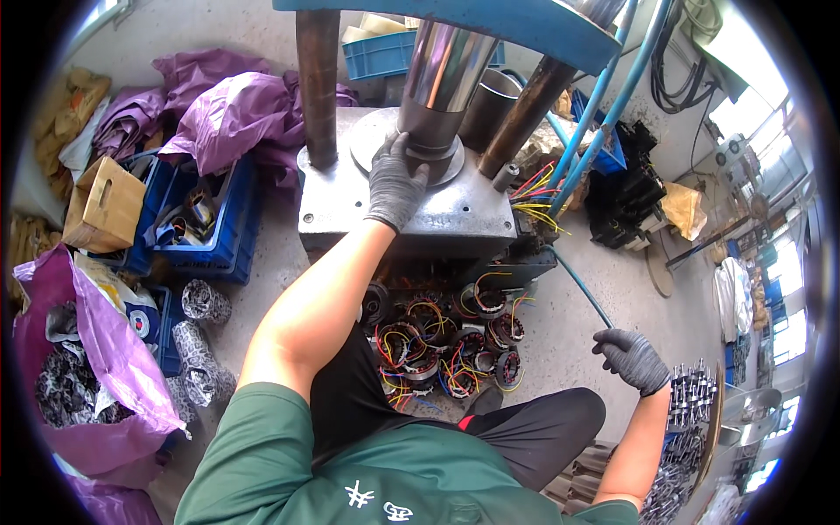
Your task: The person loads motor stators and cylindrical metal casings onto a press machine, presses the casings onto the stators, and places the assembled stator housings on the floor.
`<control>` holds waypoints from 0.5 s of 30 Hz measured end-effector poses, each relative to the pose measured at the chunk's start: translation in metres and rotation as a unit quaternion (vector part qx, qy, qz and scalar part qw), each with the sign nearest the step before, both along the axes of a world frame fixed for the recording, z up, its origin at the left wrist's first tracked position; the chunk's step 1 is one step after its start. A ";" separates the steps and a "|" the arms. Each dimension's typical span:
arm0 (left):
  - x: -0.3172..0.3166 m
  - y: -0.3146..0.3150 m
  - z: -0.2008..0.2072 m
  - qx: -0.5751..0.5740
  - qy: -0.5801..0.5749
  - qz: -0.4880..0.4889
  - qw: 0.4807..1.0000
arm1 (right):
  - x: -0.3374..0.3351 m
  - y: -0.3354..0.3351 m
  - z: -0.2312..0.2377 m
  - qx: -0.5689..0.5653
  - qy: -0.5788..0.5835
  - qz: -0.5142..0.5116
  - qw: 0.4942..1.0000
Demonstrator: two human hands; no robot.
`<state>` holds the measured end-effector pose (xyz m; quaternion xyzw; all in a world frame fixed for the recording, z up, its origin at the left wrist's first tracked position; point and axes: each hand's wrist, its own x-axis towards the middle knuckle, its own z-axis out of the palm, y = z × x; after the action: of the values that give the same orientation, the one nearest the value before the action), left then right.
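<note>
My gloved left hand [396, 182] reaches to the press and holds the near left side of a dark metal cylinder [430, 129], fingers and thumb against it. This cylinder stands on a round steel plate [371, 140] on the press table [346, 210], directly below the shiny ram [446, 66]. Whether ram and cylinder touch, I cannot tell. Off to the right, my gloved right hand [634, 360] has its curled fingers at the end of a thin blue lever [581, 287] that slants out from the press. The fingers partly hide the lever's tip.
Several wound motor stators [423, 360] with coloured wires lie on the floor below the press. Blue crates [232, 232], purple sacks [232, 118] and wrapped rolls [199, 363] crowd the left. Metal shafts [693, 394] stand at right. Steel columns [317, 87] flank the ram.
</note>
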<state>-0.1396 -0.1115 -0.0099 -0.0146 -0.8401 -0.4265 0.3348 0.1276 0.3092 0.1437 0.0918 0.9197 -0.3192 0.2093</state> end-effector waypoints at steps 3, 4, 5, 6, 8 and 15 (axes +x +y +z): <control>-0.004 -0.003 -0.002 -0.008 0.004 0.006 1.000 | -0.001 0.004 -0.006 -0.028 0.059 -0.038 0.997; -0.007 0.001 -0.001 -0.008 0.008 -0.001 1.000 | 0.003 0.011 -0.009 -0.049 0.100 -0.052 0.992; -0.011 0.005 0.001 -0.004 0.024 -0.010 1.000 | 0.004 0.020 -0.010 -0.047 0.130 -0.058 0.989; -0.017 0.011 0.000 0.001 0.039 -0.023 0.999 | 0.006 0.024 -0.011 -0.045 0.135 -0.070 0.987; -0.024 0.014 -0.003 0.042 0.047 -0.062 0.996 | 0.001 0.030 -0.009 0.039 0.266 0.004 0.963; -0.024 0.023 -0.037 0.356 0.034 -0.291 0.887 | -0.086 0.029 0.034 0.218 0.599 0.010 0.770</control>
<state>-0.1631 -0.0883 -0.0467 -0.1533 -0.5781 -0.7743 0.2067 0.0419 0.3378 0.1776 -0.0846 0.9042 -0.0982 -0.4069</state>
